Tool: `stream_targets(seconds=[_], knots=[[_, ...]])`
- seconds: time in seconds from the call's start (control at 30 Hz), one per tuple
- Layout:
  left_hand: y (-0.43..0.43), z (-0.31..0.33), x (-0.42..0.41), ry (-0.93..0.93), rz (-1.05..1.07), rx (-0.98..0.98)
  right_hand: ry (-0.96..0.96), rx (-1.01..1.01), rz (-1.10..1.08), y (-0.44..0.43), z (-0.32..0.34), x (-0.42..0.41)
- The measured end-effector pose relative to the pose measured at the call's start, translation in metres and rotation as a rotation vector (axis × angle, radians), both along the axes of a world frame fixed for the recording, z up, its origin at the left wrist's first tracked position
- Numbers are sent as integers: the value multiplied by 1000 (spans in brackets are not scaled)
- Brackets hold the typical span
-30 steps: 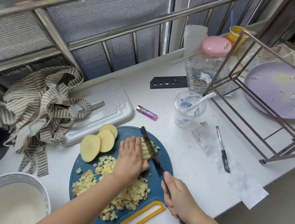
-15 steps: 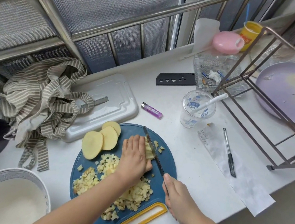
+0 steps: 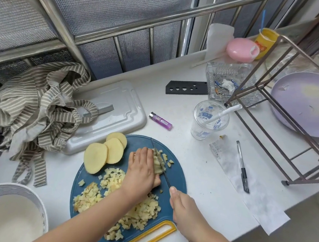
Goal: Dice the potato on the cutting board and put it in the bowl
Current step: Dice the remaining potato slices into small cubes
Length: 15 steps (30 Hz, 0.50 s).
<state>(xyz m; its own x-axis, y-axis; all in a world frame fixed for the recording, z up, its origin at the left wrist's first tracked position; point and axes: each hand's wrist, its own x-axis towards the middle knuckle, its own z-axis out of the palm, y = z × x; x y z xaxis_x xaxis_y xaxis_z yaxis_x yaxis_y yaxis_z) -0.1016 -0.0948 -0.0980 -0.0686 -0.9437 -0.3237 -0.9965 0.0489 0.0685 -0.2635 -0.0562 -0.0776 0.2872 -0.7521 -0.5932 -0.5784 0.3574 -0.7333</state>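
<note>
White counter (image 3: 195, 162) under a barred window, and the blue cutting board (image 3: 177, 172) sits right at the near edge, yellow handle slot toward the person. Bare counter runs right of it up to a paper strip (image 3: 253, 204) with a pen (image 3: 243, 169). A metal rack (image 3: 306, 180) hems in the far right, a striped cloth (image 3: 41, 102) and grey tray (image 3: 121, 106) the left. Left hand (image 3: 142, 172) lies flat, fingers straight and together, pressing the potato strips (image 3: 158, 165) mid-board. Right hand (image 3: 186, 210) is curled round the handle of the knife (image 3: 165, 175), blade down against the strips. Dice (image 3: 143, 213) heap near the handle slot, three slices (image 3: 104, 152) lie at the board's left. White bowl (image 3: 6, 189) stands off the board, lower left, contents unclear. Clear cup (image 3: 208, 122) holds a wrapped straw; purple plate (image 3: 299, 105) carries scraps.
</note>
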Motion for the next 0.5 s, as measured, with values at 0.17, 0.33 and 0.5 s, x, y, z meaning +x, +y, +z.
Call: stream_targets(seconds=[0.17,0.33,0.5], knots=[[0,1,1,-10,-25,47,30,29,9,-11,-1,4],[1,8,-2,-4,30,-4,-173,201,-146,-12,-1,-3],[2,14,2,-50,-14,-47,-257,244,-183,-4,4,-16]])
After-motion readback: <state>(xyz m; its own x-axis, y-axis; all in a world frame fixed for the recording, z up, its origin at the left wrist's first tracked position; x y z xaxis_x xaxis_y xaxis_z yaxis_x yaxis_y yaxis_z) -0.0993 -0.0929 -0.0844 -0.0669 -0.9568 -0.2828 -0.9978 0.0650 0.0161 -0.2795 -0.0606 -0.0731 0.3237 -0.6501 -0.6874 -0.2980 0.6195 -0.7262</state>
